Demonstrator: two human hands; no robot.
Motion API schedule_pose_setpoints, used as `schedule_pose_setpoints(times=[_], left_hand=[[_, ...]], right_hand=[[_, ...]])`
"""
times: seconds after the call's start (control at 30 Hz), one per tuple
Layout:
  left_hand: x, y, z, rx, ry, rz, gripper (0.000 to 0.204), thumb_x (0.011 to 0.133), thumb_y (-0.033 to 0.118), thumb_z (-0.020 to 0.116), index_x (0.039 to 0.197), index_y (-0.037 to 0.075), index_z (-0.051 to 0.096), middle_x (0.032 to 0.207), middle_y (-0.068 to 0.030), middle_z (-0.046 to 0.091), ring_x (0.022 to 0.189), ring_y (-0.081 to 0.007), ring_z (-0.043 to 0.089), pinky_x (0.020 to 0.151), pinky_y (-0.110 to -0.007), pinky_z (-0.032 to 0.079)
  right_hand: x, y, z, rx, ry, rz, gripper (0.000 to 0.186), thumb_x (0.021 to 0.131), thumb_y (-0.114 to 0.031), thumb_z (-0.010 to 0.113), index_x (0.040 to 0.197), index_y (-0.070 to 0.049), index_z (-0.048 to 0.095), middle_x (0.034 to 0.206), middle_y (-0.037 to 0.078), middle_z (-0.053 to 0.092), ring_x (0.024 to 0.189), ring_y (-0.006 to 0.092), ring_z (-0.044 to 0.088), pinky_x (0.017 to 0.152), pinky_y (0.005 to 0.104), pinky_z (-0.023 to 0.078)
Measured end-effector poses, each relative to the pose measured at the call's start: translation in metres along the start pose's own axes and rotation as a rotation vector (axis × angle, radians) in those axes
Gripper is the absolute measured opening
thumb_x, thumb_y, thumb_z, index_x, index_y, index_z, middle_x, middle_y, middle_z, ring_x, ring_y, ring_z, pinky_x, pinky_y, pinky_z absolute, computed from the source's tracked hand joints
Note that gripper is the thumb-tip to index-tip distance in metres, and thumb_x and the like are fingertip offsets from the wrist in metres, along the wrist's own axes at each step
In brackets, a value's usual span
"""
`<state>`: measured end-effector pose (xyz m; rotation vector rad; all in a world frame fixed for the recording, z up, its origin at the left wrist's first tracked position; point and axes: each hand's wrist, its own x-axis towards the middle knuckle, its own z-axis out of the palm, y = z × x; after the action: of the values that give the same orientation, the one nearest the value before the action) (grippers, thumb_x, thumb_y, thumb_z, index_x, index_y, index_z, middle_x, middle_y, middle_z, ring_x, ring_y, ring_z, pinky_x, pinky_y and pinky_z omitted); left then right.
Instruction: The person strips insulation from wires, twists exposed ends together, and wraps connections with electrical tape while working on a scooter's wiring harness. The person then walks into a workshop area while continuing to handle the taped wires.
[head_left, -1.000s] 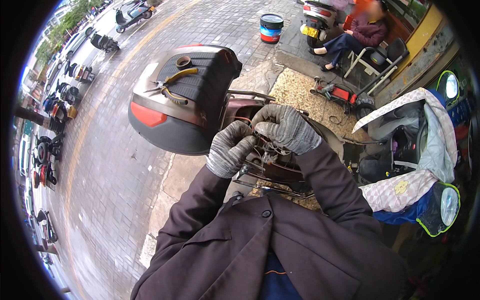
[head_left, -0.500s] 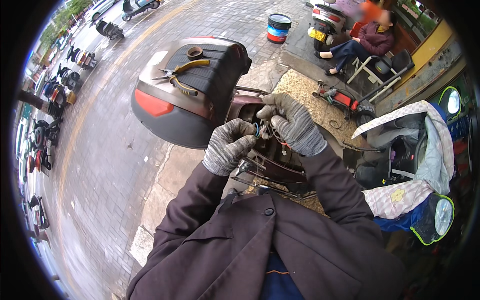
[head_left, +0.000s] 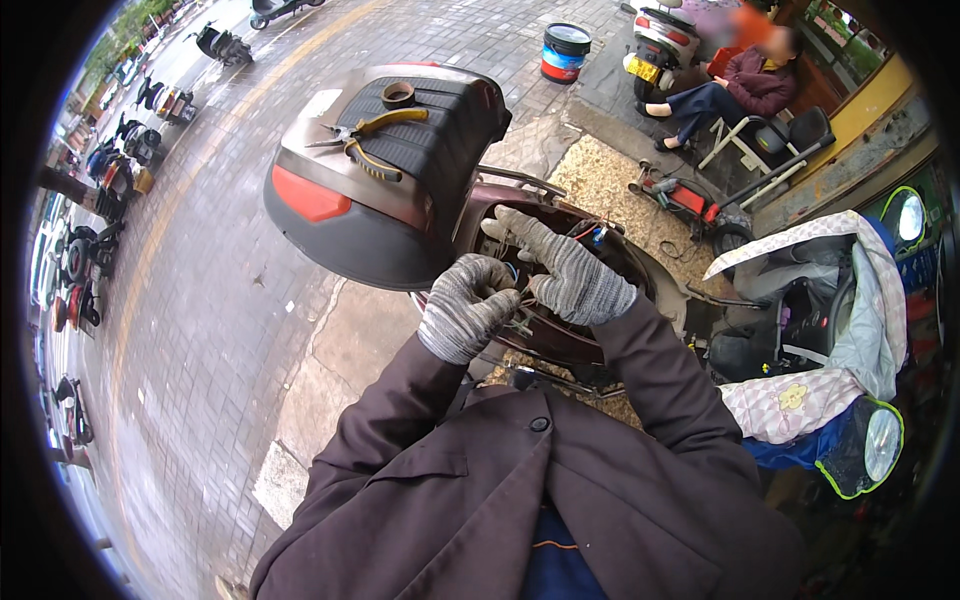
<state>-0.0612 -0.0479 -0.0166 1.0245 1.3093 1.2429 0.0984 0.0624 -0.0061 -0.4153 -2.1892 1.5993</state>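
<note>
Both my hands wear grey knit gloves and meet over the open body of a dark red scooter (head_left: 560, 338). My left hand (head_left: 467, 308) is closed in a pinch on wires (head_left: 514, 272), a thin blue one among them; its fingertips partly hide them. Close beside it, my right hand (head_left: 575, 272) has its fingers stretched out to the left, with the thumb near the left fingertips. More wires and a blue connector (head_left: 599, 235) show in the opening behind the right hand. Pliers with yellow and black handles (head_left: 372, 137) lie on the scooter's top box (head_left: 340, 235), below a tape roll (head_left: 398, 95).
A child-seat-like carrier under a pale cover (head_left: 790, 405) stands at the right. Beyond the scooter are a red floor jack (head_left: 692, 200), a seated person (head_left: 755, 85) and a paint bucket (head_left: 566, 53). Parked scooters (head_left: 135, 140) line the left side of the paving.
My right hand has gone from a pinch among the wires to stretched fingers, and has shifted slightly left and down. My left hand has moved a little right and lower, still pinching.
</note>
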Motion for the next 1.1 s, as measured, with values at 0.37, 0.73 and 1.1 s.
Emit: schedule_pose_setpoints(times=[0.37, 0.73, 1.1], left_hand=[[0.006, -0.008, -0.006, 0.100, 0.108, 0.122, 0.020, 0.079, 0.003, 0.066, 0.098, -0.004, 0.063, 0.091, -0.0057, 0.064, 0.080, -0.0106, 0.059, 0.076, -0.027, 0.051], [0.004, 0.003, -0.011, 0.012, -0.008, 0.039, 0.007, 0.083, 0.005, 0.065, 0.083, -0.001, 0.061, 0.071, -0.0023, 0.062, 0.065, -0.0075, 0.054, 0.061, -0.024, 0.047], [0.003, 0.016, -0.014, -0.024, -0.064, 0.072, 0.005, 0.081, 0.004, 0.066, 0.083, 0.001, 0.062, 0.072, -0.0020, 0.062, 0.067, -0.0073, 0.055, 0.062, -0.025, 0.047]], right_hand=[[0.002, -0.015, 0.016, 0.052, -0.073, -0.051, 0.080, 0.075, 0.002, 0.054, 0.149, -0.001, 0.026, 0.147, 0.014, 0.042, 0.139, 0.0240, 0.036, 0.115, 0.0344, 0.028], [0.001, -0.016, -0.007, 0.048, 0.100, 0.148, 0.033, 0.092, -0.007, 0.055, 0.123, 0.003, 0.056, 0.100, 0.011, 0.068, 0.086, 0.0141, 0.065, 0.079, 0.0289, 0.054], [0.016, -0.009, -0.016, -0.191, 0.048, -0.017, 0.016, 0.085, -0.008, 0.062, 0.100, -0.001, 0.062, 0.083, 0.010, 0.065, 0.080, 0.0189, 0.065, 0.075, 0.0321, 0.052]])
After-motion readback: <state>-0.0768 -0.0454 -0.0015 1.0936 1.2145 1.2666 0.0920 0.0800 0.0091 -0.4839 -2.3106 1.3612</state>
